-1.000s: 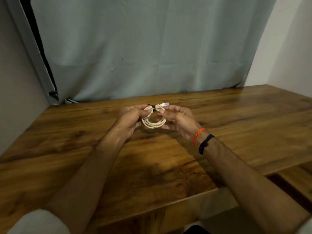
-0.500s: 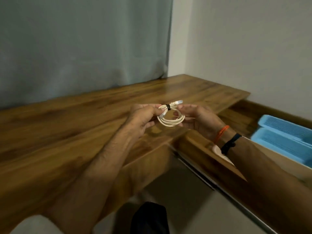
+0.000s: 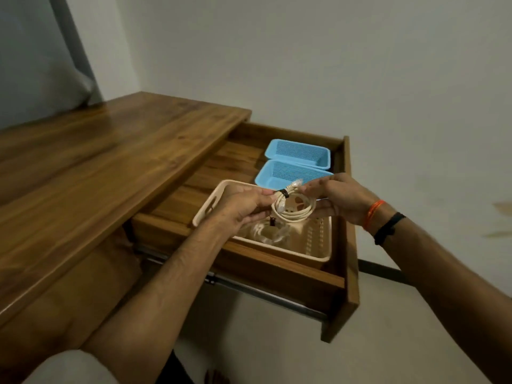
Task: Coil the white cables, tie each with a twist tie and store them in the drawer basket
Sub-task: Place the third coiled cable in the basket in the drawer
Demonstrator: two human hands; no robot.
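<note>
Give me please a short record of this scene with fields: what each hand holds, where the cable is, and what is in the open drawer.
left hand: pinches the coiled white cable near its black twist tie
right hand: pinches the coil's other side
cable position: held above the beige plastic basket
basket content: another coiled cable, blurred
open wooden drawer: beige basket, two light blue mesh baskets behind it

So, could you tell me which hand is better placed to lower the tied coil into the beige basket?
Probably the left hand: it pinches the coil at its twist tie, directly above the beige basket. The right hand holds the far side.
</note>
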